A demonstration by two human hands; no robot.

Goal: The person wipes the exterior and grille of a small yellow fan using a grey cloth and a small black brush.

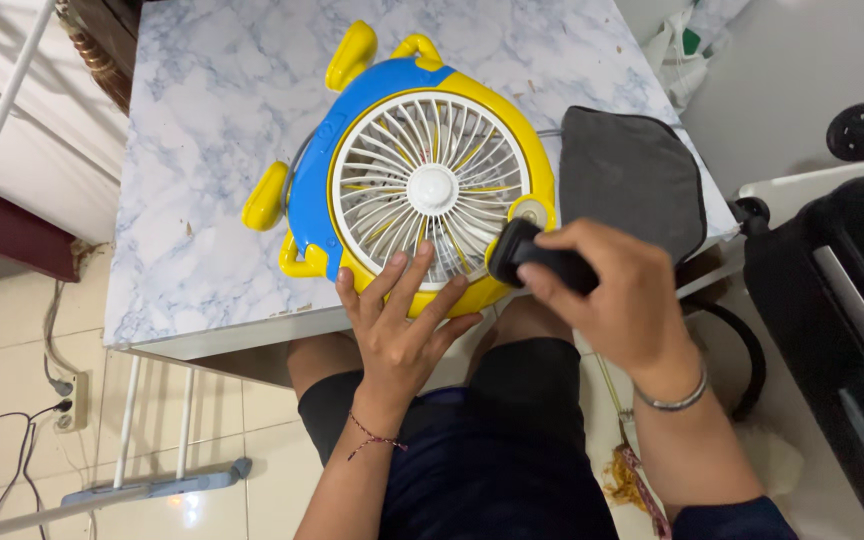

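Right now the left hand (399,325) lies flat with its fingers (415,268) spread, fingertips pressed on the near edge of the white grille (430,188) of a blue and yellow fan (404,170); the fan lies face up on a marble-patterned table (202,150), just beyond both hands and touching the left one. The right hand (617,290) is curled tight around a black tool handle (537,258); the handle's dark head sits against the fan's yellow rim, just beside the left fingertips; what sort of tool it is I cannot tell. Beyond the right hand, touching distance from the fan's far side, a grey pouch (632,175) rests on the table's corner. A thin red cord circles the left wrist; a metal bangle (674,400) circles the right. Under both forearms are the person's knees in dark shorts (492,440); left of the left arm, low on the tiled floor, lies a power strip (70,402) with its cables.
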